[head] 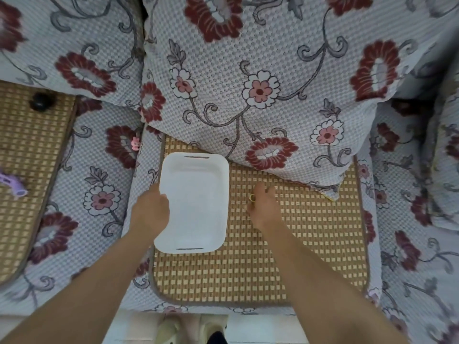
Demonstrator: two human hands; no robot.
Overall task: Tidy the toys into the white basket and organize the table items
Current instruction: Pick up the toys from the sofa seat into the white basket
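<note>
The white basket [198,202] stands on the woven mat [273,256] of the middle sofa seat, along the mat's left edge and reaching toward its far left corner, and nothing shows inside it, so by my reading the tidying has barely begun. The left hand [151,209] holds the basket by its left rim, fingers curled over the edge. The right hand [260,209] hangs just right of the basket over the mat with fingers loosely bent; a small gold ring [252,197] sits at its fingers, though whether it is worn or pinched I cannot tell, nor whether that hand holds anything. Toys lie well apart from the basket: a purple toy [12,186] at the left edge of the neighbouring mat [29,145], a dark round object [41,101] near that mat's far edge, and a small pink piece [135,143] on the floral cover [99,170] between the two mats. A large floral cushion [260,83] overlaps the far edge of the middle mat. All three toys seem left to gather, and no table shows here, so that part looks untouched
</note>
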